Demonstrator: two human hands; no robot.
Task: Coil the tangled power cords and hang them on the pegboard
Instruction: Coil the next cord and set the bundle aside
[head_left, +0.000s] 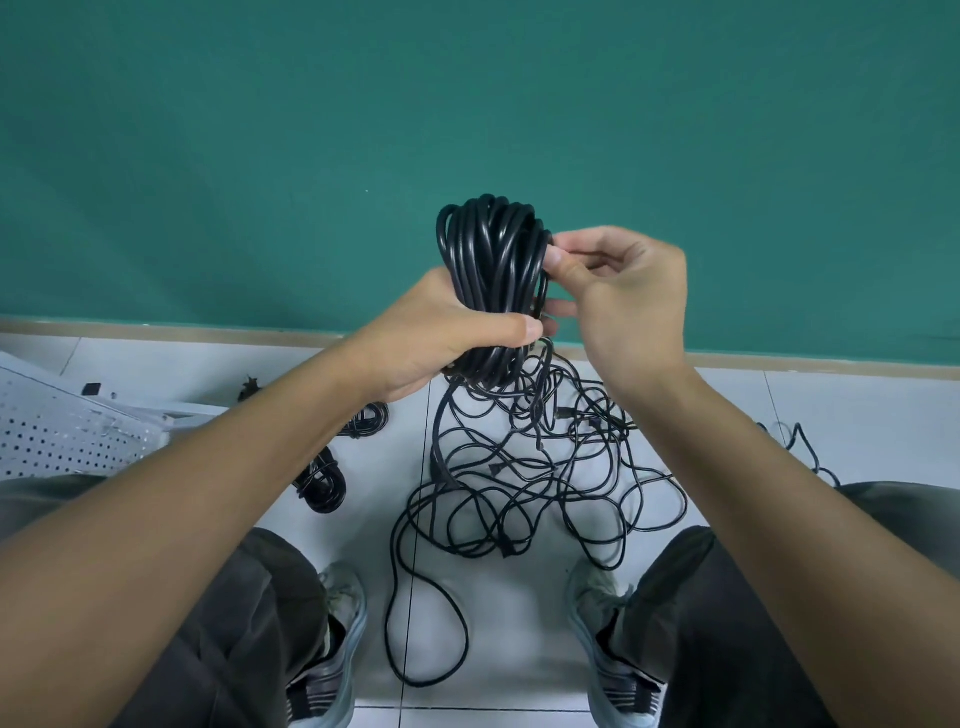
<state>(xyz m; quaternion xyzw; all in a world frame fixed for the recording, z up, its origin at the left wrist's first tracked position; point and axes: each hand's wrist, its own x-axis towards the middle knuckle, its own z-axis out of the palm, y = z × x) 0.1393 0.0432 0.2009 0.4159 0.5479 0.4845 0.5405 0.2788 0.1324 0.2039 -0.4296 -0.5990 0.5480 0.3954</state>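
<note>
Firmly, the left hand (431, 332) wraps the coiled cord (493, 270); right hand (623, 291) fingertips pinch its outer strand.

The thick bundle of looped plastic cord (491, 270) is shiny black, and the thin tangled cords (524, 483) on the ground are black too, like the two small coiled cords (324, 480) to the left. The big flat wall (467, 104) is blue-green with a tan strip along its bottom, and the smooth square floor tiles (857, 415) are white with thin dark lines between them. The flat metal pegboard (57, 436) is white with rows of little dark dots, the baggy trousers (234, 623) are dark grey, and the sporty shoes (332, 649) are pale grey with stripes.
</note>
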